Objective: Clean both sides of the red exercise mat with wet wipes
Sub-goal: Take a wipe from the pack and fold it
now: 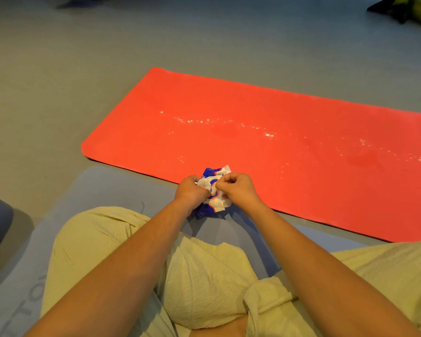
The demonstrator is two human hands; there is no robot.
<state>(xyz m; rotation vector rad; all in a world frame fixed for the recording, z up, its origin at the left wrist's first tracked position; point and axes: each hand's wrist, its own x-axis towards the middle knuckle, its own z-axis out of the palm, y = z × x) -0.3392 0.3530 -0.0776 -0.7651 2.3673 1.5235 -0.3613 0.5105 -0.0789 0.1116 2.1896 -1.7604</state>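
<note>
The wipe pack [214, 173] is gripped by the left hand [191, 189], fingers curled round it, so it is steadied just above the near edge of the red mat [253, 105]. The right hand [238, 188] is closed in a pinch at the pack's opening. Whether flap or wipe is pinched cannot be told. The mat is laid flat on the grey floor [58, 93], close ahead for easy reach. White specks [269, 135] are scattered over it, so wiping is judged not started.

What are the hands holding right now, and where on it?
Both hold the wet wipe pack: left hand grips its left side, right hand pinches its top face.
</note>
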